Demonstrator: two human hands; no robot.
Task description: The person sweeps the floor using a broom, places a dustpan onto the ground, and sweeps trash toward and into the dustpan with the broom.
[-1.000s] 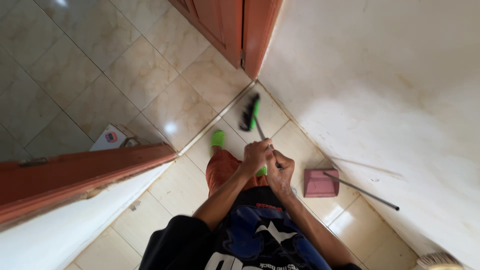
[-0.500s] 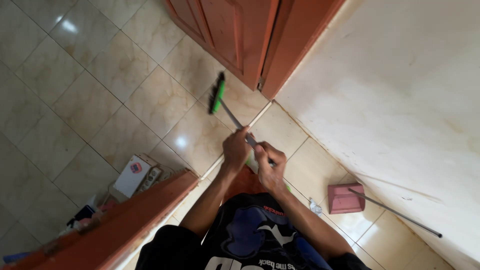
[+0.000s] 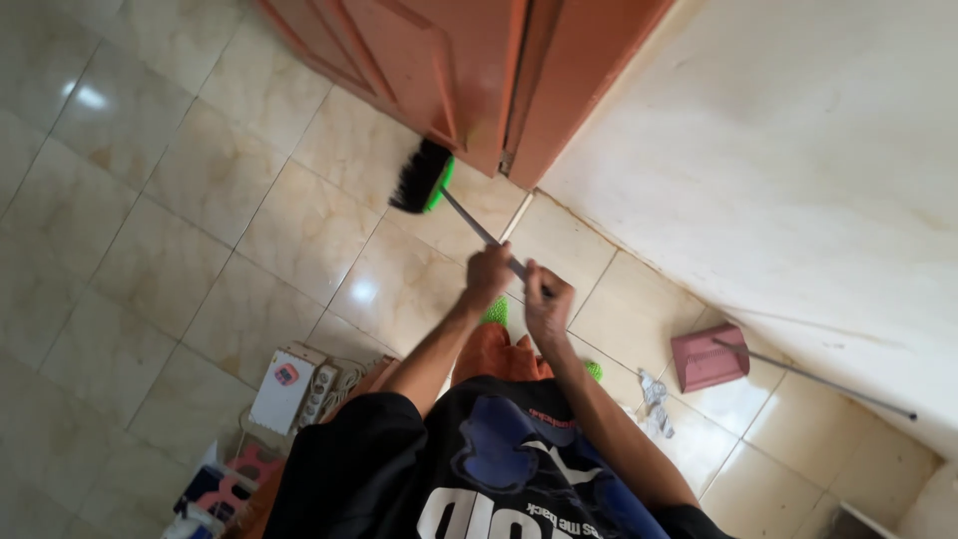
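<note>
Broom (image 3: pixel 424 178): head up-left of both hands, beside door (image 3: pixel 429 60). Left hand (image 3: pixel 489 276) nearer, right hand (image 3: pixel 547 299) behind; both clenched on handle.

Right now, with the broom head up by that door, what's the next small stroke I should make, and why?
Probably pull the broom head back toward your feet and the pink dustpan. Both hands, left and right, grip the handle, the bristles sit against the wooden door, and crumpled paper scraps already lie beside the dustpan.
</note>
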